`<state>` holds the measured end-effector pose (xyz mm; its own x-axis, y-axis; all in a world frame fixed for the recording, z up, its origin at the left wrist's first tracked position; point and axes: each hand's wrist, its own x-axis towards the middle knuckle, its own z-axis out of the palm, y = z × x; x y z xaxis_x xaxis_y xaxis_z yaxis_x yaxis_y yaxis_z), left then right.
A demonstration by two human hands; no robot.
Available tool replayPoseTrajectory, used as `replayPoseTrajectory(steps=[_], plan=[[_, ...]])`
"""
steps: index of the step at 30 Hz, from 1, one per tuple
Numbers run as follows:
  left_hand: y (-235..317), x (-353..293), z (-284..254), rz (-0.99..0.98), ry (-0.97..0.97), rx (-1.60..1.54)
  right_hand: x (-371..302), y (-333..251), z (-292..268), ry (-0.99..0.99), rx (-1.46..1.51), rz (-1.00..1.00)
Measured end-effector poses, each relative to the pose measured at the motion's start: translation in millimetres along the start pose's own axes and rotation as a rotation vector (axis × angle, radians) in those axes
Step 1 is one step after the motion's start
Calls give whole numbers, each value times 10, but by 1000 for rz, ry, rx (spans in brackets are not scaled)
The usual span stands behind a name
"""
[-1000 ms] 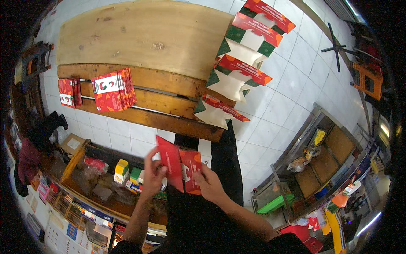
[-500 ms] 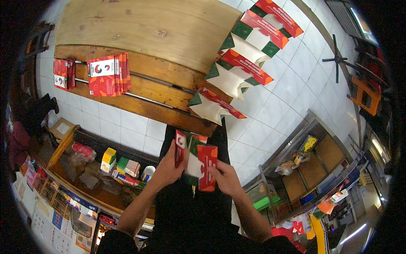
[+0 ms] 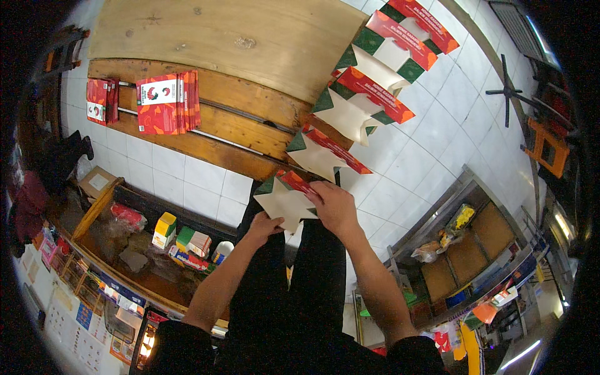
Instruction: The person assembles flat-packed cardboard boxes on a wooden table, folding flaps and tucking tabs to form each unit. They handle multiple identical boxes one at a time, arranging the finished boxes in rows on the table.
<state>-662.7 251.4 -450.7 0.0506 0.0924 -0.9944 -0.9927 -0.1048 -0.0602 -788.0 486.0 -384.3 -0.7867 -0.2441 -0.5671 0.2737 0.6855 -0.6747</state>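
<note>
In front of my body I hold a red and green printed cardboard box (image 3: 284,203), opened out so that its pale inner side shows a star outline. My left hand (image 3: 265,228) pinches its lower edge, thumb on the pale face. My right hand (image 3: 335,209) is closed on the red edge at its right; some of those fingers are hidden. Just beyond it, at the table's near right corner, stands a similar opened box (image 3: 320,154). More such boxes (image 3: 353,112) form a row along the right edge of the wooden table (image 3: 244,134).
Flat red cartons lie in a larger stack (image 3: 165,103) and a smaller stack (image 3: 101,103) at the table's left. A wooden shelf (image 3: 134,259) with small cartons stands at the lower left. A framed rack (image 3: 462,244) with plastic-wrapped goods stands at the right, over white floor tiles.
The box was folded narrower between my hands, its red panels facing up. Now it is spread into a star outline and has moved up toward the table. My right hand has shifted up.
</note>
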Motion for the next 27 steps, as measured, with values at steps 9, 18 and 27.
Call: replayPoseTrajectory(steps=[9, 18, 27], plan=[[3, 520, 193, -35, -68, 174, 134, 145, 19, 151, -42, -26], [2184, -17, -1361, 1200, 1119, 574, -828, 66, -259, 115, 81, 105], [2975, 183, -2006, 970, 913, 507, -1145, 539, 105, 35, 144, -5]])
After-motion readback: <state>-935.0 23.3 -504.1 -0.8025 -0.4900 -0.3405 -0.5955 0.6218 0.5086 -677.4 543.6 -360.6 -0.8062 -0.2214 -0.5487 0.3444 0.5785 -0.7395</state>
